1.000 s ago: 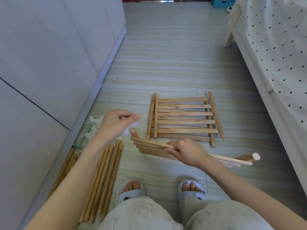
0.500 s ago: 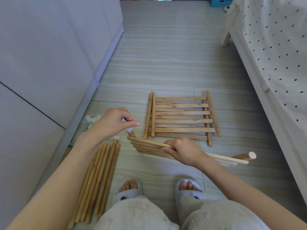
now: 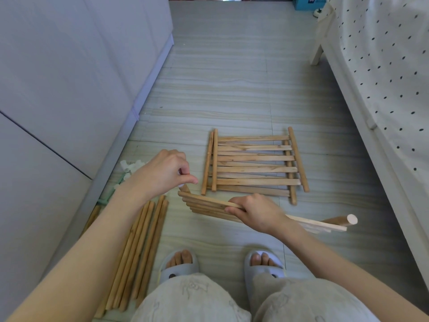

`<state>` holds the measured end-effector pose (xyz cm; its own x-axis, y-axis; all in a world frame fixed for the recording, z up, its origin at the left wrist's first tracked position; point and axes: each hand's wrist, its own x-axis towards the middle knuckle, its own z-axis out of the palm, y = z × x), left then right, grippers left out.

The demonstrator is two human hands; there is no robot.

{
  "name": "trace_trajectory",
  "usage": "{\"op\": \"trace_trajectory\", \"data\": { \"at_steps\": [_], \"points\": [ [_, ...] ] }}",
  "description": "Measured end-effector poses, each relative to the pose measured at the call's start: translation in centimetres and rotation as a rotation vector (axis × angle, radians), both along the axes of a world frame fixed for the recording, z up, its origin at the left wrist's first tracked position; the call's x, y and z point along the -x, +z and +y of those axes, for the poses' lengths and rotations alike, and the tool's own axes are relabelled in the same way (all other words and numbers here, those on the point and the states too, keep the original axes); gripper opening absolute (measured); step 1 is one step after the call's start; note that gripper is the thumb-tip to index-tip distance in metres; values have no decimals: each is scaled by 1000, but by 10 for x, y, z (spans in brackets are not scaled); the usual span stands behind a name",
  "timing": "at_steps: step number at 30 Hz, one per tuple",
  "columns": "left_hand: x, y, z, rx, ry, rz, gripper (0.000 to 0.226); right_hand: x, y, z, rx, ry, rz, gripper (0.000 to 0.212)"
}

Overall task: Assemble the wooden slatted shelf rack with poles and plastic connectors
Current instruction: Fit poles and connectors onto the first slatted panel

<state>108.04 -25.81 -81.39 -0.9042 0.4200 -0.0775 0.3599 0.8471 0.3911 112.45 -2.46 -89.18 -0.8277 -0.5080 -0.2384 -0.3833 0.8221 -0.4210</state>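
My right hand (image 3: 256, 211) grips a wooden slatted panel (image 3: 204, 204) tilted on edge above the floor, its round rail end (image 3: 351, 220) sticking out to the right. My left hand (image 3: 163, 171) pinches a small white plastic connector, mostly hidden by the fingers, right on the panel's left rail end (image 3: 185, 188). A stack of slatted panels (image 3: 254, 163) lies flat on the floor beyond. A bundle of wooden poles (image 3: 137, 247) lies along the floor at the left. White plastic connectors (image 3: 132, 167) are piled behind my left hand.
A grey cabinet (image 3: 69, 77) runs along the left. A bed with a dotted cover (image 3: 383, 66) borders the right. My two slippered feet (image 3: 222, 266) stand just below the held panel. A blue box (image 3: 308, 2) sits at the far end of the floor.
My left hand has come down from the connector pile with a white connector to the panel's left rail end. My right hand and the panel have held still.
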Motion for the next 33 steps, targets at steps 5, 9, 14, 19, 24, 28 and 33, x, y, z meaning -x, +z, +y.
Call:
{"op": "trace_trajectory", "data": {
  "at_steps": [5,9,14,19,24,28,33],
  "points": [
    [-2,-2,4,30,-36,103,17,-1,-1,0,2,-1,5,29],
    [-3,-4,4,67,-80,170,17,-1,2,-1,0,-6,-6,29],
    [-6,-7,-1,56,-17,229,20,-2,4,-1,-2,-8,-7,30],
    [-5,-11,0,-35,14,206,17,-2,3,-2,-1,-8,-4,35],
    [-4,-16,4,22,-41,236,16,-5,4,-3,6,-6,6,33],
    [-9,-18,7,109,-103,312,19,-4,3,-3,6,-15,1,30],
    [-7,-21,6,174,115,394,66,0,2,-1,-1,-40,-1,30]
  ]
}}
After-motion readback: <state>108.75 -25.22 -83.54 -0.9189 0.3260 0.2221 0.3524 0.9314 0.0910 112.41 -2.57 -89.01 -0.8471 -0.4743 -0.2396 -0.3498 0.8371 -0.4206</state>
